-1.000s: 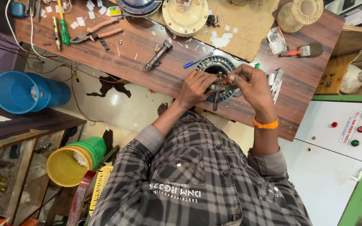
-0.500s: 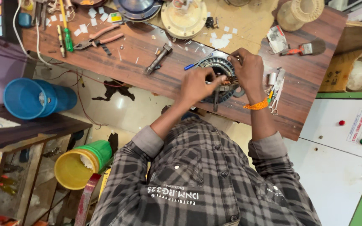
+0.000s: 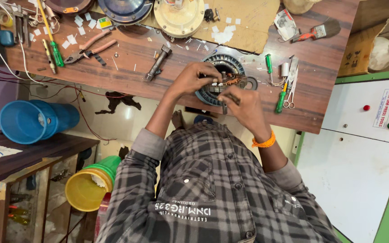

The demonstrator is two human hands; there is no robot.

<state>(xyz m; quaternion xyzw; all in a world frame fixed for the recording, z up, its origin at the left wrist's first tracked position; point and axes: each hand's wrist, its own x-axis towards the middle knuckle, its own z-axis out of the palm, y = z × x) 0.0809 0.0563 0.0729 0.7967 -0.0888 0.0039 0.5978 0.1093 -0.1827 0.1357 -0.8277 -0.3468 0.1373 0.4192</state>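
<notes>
A round motor stator (image 3: 222,61) with copper windings lies on the brown wooden table (image 3: 127,72) near its front edge. My left hand (image 3: 192,78) is curled over the stator's left side, fingers pressed on the windings. My right hand (image 3: 247,110), with an orange band at the wrist, sits at the stator's near edge. It pinches a thin dark tool (image 3: 224,108) whose end sticks out toward me. The hands hide much of the stator's middle.
Pliers (image 3: 91,47), a metal shaft (image 3: 157,63), green screwdrivers (image 3: 280,96), scissors (image 3: 290,92), a paintbrush (image 3: 316,31) and a cream round cover (image 3: 178,15) lie on the table. Below stand a blue bucket (image 3: 28,121) and a yellow bucket (image 3: 86,189). A white cabinet (image 3: 365,148) stands to the right.
My right hand has come from the stator's far right side to its near edge. My left hand stays on the stator. The view has shifted slightly.
</notes>
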